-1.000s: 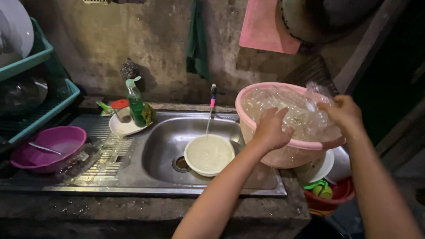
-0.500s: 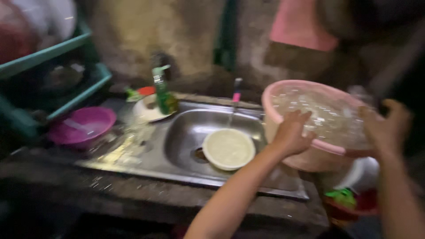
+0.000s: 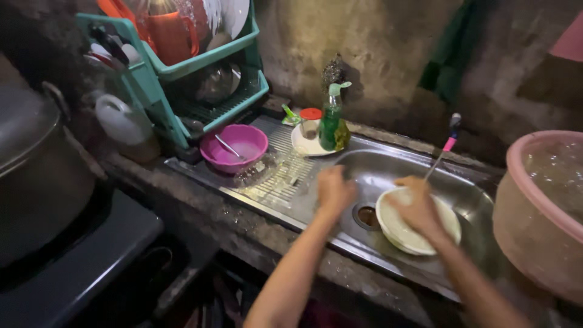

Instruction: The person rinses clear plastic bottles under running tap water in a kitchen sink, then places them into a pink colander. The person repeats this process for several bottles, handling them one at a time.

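Your right hand lay open on the white bowl in the steel sink; your left hand hovered loosely curled, empty, beside a dim, stained wall.

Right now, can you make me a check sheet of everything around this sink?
Surface: steel sink with a wet ribbed drainboard.
Things in hand: right hand rests on the white bowl in the basin; left hand hovers at the basin's edge, holding nothing.
Clutter: purple bowl with a spoon, green bottle and red-lidded jar on a plate.
Hands: both bare, not gripping.
Cables: nothing seen.
Surroundings: teal dish rack, pink basin of water, white jug, rough wall.
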